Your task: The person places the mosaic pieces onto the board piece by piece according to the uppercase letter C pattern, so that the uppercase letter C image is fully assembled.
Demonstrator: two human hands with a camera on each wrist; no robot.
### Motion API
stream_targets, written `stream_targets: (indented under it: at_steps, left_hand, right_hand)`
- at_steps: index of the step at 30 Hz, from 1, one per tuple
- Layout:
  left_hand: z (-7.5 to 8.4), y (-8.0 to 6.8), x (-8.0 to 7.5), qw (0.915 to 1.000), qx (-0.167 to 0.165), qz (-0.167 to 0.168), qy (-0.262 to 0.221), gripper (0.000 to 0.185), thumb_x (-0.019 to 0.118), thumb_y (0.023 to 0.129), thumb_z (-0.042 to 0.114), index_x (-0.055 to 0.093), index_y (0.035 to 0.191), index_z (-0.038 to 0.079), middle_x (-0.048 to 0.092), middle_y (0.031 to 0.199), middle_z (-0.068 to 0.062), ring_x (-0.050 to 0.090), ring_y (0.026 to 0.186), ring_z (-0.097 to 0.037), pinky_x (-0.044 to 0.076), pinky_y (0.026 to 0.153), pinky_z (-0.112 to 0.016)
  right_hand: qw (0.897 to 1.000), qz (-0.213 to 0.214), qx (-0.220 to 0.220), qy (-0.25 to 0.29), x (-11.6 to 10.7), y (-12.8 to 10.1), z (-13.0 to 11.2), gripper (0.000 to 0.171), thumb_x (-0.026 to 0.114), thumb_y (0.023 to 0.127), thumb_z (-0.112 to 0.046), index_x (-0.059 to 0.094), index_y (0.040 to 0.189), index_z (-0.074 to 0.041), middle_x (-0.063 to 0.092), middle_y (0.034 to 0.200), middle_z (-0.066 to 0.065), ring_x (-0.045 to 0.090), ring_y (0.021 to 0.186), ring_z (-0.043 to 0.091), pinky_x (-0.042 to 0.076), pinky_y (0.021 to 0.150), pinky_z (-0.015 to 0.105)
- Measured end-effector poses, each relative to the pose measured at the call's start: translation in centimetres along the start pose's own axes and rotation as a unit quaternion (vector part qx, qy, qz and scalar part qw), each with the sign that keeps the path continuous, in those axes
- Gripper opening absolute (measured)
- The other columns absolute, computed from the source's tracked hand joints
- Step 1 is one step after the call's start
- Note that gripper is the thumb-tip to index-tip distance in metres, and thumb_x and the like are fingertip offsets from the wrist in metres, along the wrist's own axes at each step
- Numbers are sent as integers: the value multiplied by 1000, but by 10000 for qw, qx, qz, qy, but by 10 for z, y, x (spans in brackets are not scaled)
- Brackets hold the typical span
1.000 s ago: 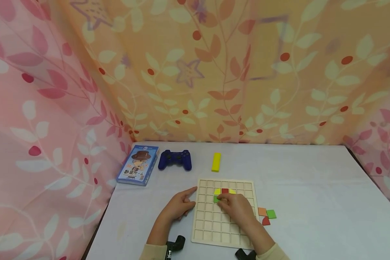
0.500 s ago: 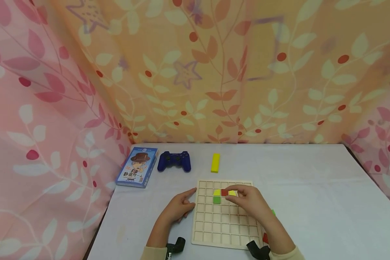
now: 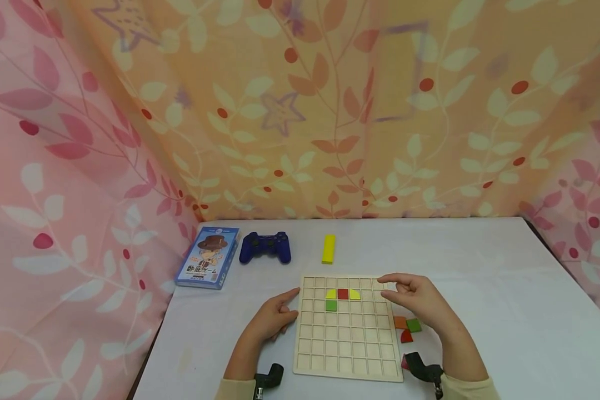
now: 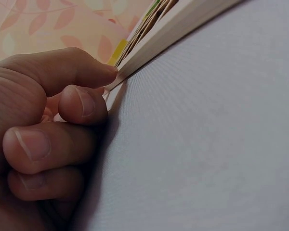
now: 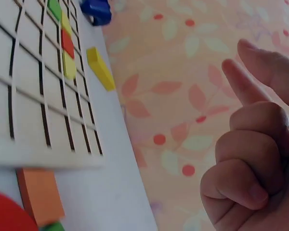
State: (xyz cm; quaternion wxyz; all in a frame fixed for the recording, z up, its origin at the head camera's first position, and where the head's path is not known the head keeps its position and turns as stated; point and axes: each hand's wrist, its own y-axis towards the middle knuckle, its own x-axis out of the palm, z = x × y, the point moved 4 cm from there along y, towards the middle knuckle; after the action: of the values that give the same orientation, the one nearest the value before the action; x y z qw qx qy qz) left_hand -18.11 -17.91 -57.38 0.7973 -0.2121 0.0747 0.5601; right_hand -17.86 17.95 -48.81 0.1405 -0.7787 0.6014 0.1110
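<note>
A wooden grid board [image 3: 347,347] lies on the white table. Two yellow pieces [image 3: 331,294] flank a red piece [image 3: 343,294] in its upper rows, with a green piece [image 3: 331,305] just below. My left hand [image 3: 272,318] rests on the table at the board's left edge [image 4: 183,19], index finger against the edge, other fingers [image 4: 53,120] curled, holding nothing. My right hand [image 3: 415,297] hovers over the board's upper right corner, thumb and forefinger out, other fingers [image 5: 253,144] loosely curled, empty. Loose orange [image 3: 400,322], green [image 3: 414,325] and red [image 3: 406,336] pieces lie right of the board.
Behind the board lie a yellow block [image 3: 328,248], a blue game controller [image 3: 265,247] and a blue card box [image 3: 207,256]. Patterned curtains close in the table at the back and on both sides. Bare tabletop [image 3: 505,311] stretches to the right.
My right hand has lifted off the green piece on the board and moved right and up to the board's upper right corner. The left hand has stayed put.
</note>
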Motion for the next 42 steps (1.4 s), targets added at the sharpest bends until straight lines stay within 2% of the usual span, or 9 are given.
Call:
stream_targets:
  at_steps: [6, 13, 19, 22, 25, 32, 36, 42]
  left_hand:
    - [0, 1, 0, 9999, 121, 10, 50, 61, 68, 98, 17, 48, 155, 21, 51, 51, -1, 34, 31, -9, 34, 32, -25]
    - [-1, 2, 1, 9999, 103, -1, 39, 60, 69, 97, 18, 50, 154, 21, 51, 51, 0, 34, 31, -9, 34, 32, -25]
    - [-2, 1, 1, 10000, 45, -8, 11, 60, 69, 98, 17, 50, 155, 21, 51, 51, 0, 33, 31, -9, 33, 32, -25]
    - [-1, 1, 1, 10000, 35, -6, -6, 60, 69, 98, 17, 50, 155, 21, 50, 51, -1, 33, 31, -9, 33, 32, -25]
    - [0, 1, 1, 10000, 38, 10, -7, 60, 69, 98, 17, 50, 155, 20, 50, 51, -1, 33, 31, -9, 33, 32, -25]
    - [0, 0, 1, 10000, -43, 7, 2, 60, 69, 97, 17, 50, 154, 21, 50, 51, 0, 33, 31, -9, 33, 32, -25]
    - [0, 0, 0, 10000, -22, 25, 15, 60, 69, 97, 17, 50, 154, 21, 51, 51, -1, 33, 32, -9, 33, 32, -25]
    - [-1, 0, 0, 10000, 62, -48, -59, 60, 68, 98, 17, 49, 155, 19, 51, 51, -1, 35, 32, -8, 33, 32, -25]
  right_hand:
    - [9985, -294, 328, -311, -19, -1, 19, 36, 78, 91, -16, 70, 121, 1, 30, 59, -4, 27, 51, 10, 28, 49, 26]
    - [9876, -1069, 1100, -323, -31, -11, 56, 32, 78, 85, -10, 66, 113, 0, 37, 61, -4, 35, 55, 11, 31, 55, 27]
    - [9829, -1286, 1285, -290, -37, -18, 78, 34, 79, 80, -4, 69, 112, -1, 42, 62, -3, 39, 58, 12, 32, 58, 27]
    - [9820, -1387, 1256, -249, -38, -18, 82, 36, 77, 77, 1, 68, 112, 1, 43, 60, -3, 38, 55, 11, 31, 55, 25]
    - [9821, -1348, 1268, -343, -37, -18, 82, 36, 76, 74, 2, 69, 109, -1, 42, 59, -4, 37, 53, 11, 30, 52, 24]
    - [9802, -1000, 1583, -651, -35, -17, 81, 28, 78, 74, 1, 72, 101, -4, 44, 58, -3, 38, 53, 12, 31, 51, 25]
    - [9804, -561, 1642, -933, -37, -14, 82, 28, 80, 75, -1, 75, 103, -5, 44, 59, 0, 39, 55, 14, 31, 53, 27]
    - [9806, -66, 1434, -1339, -40, -7, 83, 32, 77, 82, -7, 75, 114, -4, 44, 59, 0, 41, 56, 15, 34, 53, 27]
